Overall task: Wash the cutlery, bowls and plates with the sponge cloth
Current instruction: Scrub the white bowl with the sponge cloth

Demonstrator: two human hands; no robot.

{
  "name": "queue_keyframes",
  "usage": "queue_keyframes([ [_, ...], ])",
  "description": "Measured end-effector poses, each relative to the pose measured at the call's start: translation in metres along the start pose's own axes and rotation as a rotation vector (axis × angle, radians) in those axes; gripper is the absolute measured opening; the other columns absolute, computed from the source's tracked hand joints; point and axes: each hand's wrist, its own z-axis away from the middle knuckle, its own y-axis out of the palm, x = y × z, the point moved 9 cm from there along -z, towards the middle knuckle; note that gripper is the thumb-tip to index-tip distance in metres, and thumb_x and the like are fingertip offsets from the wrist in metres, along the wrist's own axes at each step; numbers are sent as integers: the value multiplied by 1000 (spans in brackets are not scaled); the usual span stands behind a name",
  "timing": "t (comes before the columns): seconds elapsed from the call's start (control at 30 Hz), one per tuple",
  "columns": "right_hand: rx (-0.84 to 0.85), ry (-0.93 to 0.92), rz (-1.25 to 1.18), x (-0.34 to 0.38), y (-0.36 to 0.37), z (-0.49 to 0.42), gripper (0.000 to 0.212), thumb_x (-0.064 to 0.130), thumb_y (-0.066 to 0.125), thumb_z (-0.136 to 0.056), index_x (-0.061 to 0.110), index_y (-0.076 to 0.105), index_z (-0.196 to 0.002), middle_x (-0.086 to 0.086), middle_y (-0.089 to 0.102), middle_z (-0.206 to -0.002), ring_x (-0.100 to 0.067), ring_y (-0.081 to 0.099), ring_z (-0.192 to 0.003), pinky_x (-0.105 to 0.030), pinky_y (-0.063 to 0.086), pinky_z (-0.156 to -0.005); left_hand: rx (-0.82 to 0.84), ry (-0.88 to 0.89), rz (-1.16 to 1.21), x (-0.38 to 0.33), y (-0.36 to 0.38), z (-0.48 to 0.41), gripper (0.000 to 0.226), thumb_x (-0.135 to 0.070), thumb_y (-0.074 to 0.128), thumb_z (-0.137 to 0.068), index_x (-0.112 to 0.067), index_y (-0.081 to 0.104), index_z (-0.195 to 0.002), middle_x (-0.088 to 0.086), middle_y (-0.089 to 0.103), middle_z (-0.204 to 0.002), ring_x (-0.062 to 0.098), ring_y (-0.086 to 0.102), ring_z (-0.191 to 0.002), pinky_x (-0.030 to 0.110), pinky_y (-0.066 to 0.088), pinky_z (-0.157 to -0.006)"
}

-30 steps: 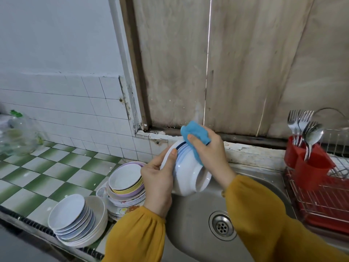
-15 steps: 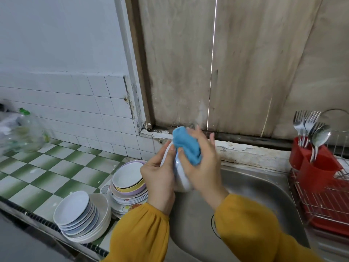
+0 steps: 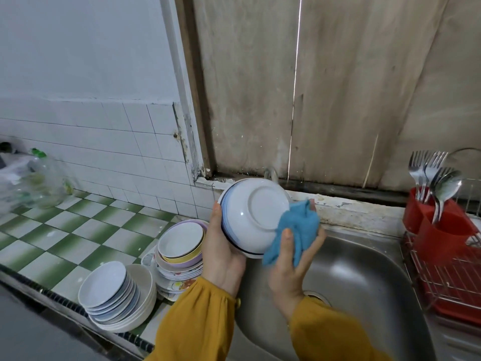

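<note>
A white bowl with a blue rim stripe (image 3: 253,212) is held above the steel sink (image 3: 364,277), its base turned toward me. My left hand (image 3: 221,254) grips its left rim. My right hand (image 3: 291,267) holds the blue sponge cloth (image 3: 296,230) against the bowl's lower right side. Two stacks of dishes wait on the counter: white plates in a bowl (image 3: 117,298) and mixed coloured bowls on plates (image 3: 181,248). Forks and spoons (image 3: 432,178) stand in a red holder (image 3: 437,225) at the right.
A red-based wire drying rack (image 3: 447,277) sits right of the sink. The green-and-white checked counter (image 3: 67,230) stretches left, with a clear plastic bottle (image 3: 39,183) at its far end. A tap spout (image 3: 270,174) pokes out behind the bowl. The drain (image 3: 318,298) lies under my right wrist.
The bowl has been turned so its base faces me. My right hand and the cloth moved from the bowl's top down to its lower right side.
</note>
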Motion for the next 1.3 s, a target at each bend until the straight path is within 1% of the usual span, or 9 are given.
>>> queue_keyframes([
  [0.1,-243,389,-141,-20,-13,-20,42,27,62,-86,20,52,-126,1,61,-113,-8,60,-98,-17,49,-80,-37,164,-31,-16,-4,8,45,-40,58,-93,-11,62,-127,12,69,-118,28,65,-110,48,51,-96],
  [0.2,-77,619,-53,-25,2,-57,10,16,63,-90,18,64,-99,-7,67,-94,-22,62,-87,-32,50,-74,-42,447,-262,-47,1,27,25,-28,66,-86,-20,72,-109,4,74,-107,20,69,-96,38,59,-80],
  [0.37,446,201,252,21,55,-65,19,32,72,-80,24,66,-97,8,70,-92,-7,64,-86,-24,49,-76,-20,636,-465,-50,17,48,16,-10,71,-85,-23,74,-93,-12,75,-91,4,70,-90,16,55,-73],
  [0.5,523,-331,449,39,58,-19,33,29,62,-85,18,54,-115,-4,51,-140,-23,41,-137,-32,37,-110,-142,474,-251,-48,-3,32,10,-9,68,-87,-14,74,-94,0,76,-90,12,70,-82,26,58,-75],
  [0.67,281,-124,273,20,29,-28,43,31,56,-79,14,51,-118,-5,50,-122,-15,52,-116,-34,44,-97,-195,420,-223,-48,-20,26,10,-15,70,-87,-18,74,-96,-3,75,-85,12,69,-74,28,59,-69],
  [0.83,543,-368,366,28,41,-4,24,18,59,-74,-2,55,-86,-16,48,-126,-25,46,-129,-34,41,-104,-227,358,-119,-53,-33,19,10,-14,69,-88,-13,72,-98,-5,75,-79,14,69,-73,32,58,-72],
  [1.0,316,-215,442,14,33,-12,16,26,62,-70,17,52,-77,-11,53,-118,-15,54,-112,-25,45,-91,-163,456,-247,-75,-37,15,6,-17,68,-88,-20,72,-92,-9,74,-74,6,68,-67,24,58,-63],
  [1.2,587,-312,503,18,60,23,25,22,70,-69,13,59,-89,-8,53,-130,-11,45,-131,-21,41,-105,-143,455,-253,-100,-50,9,4,-18,70,-87,-21,73,-89,-5,75,-85,12,69,-78,30,59,-70],
  [1.3,394,-296,617,17,43,10,23,15,72,-65,12,57,-83,-8,56,-120,4,49,-115,-11,41,-92,-142,377,-239,-88,-61,7,13,-19,69,-88,-12,73,-98,4,74,-94,19,67,-83,31,58,-70],
])
